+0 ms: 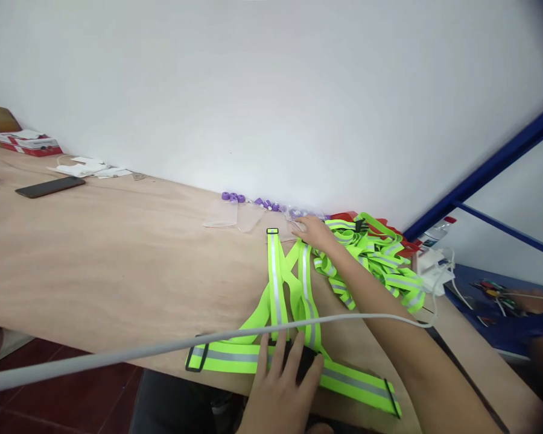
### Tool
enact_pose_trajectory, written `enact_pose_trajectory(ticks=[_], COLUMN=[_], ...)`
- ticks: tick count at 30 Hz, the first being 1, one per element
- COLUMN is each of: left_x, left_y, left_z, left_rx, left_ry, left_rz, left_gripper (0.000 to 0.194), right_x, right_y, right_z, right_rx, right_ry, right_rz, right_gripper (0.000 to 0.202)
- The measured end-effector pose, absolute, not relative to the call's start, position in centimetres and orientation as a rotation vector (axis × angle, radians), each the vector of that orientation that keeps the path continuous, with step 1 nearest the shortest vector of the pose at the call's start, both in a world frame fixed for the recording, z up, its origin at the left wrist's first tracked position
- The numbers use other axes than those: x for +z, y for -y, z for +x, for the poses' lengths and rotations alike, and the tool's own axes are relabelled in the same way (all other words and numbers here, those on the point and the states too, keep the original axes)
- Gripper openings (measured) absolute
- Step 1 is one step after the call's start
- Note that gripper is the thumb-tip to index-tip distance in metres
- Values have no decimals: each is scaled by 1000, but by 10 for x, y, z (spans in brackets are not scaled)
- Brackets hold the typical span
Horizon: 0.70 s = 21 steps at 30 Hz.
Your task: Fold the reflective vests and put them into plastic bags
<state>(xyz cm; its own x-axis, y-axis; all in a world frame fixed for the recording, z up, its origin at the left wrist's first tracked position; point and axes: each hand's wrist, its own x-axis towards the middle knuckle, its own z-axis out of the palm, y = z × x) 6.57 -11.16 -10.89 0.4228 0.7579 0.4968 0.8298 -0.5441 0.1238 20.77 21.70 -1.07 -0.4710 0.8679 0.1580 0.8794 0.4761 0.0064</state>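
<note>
White cable (163, 348) slants across nearest my eyes, over the lime reflective harness (275, 277) on the table (117, 259). I'd judge the harness mostly spread: its long straps run up and its lower band lies crosswise, though some webbing is crossed and folded. Right of it, more reflective straps (375, 256) lie in a tangled heap, unsorted. My left hand (278, 386) has its fingers apart over the harness's black patch (305, 363); my right hand (314, 233) is at its upper right end, and I cannot tell whether it pinches anything. Clear bags (221, 214) lie beyond the harness, near the wall (253, 90). The table's near edge runs close under its lower band; the widest room is to its left, while the heap crowds its right.
</note>
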Motion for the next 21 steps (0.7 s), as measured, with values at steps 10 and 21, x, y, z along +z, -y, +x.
enact_pose_trajectory(ticks=[10,21], left_x=[-131,-143], left_y=[118,124], left_z=[73,76], left_rx=[-717,-642], left_ry=[1310,1349], left_rz=[-2439,-2505], left_gripper=[95,104], right_x=[-16,16], right_y=[-205,-209], right_z=[238,234], right_rx=[-88,-203], right_ry=[2681,2646], right_rz=[-1676,-1619], right_gripper=[35,38])
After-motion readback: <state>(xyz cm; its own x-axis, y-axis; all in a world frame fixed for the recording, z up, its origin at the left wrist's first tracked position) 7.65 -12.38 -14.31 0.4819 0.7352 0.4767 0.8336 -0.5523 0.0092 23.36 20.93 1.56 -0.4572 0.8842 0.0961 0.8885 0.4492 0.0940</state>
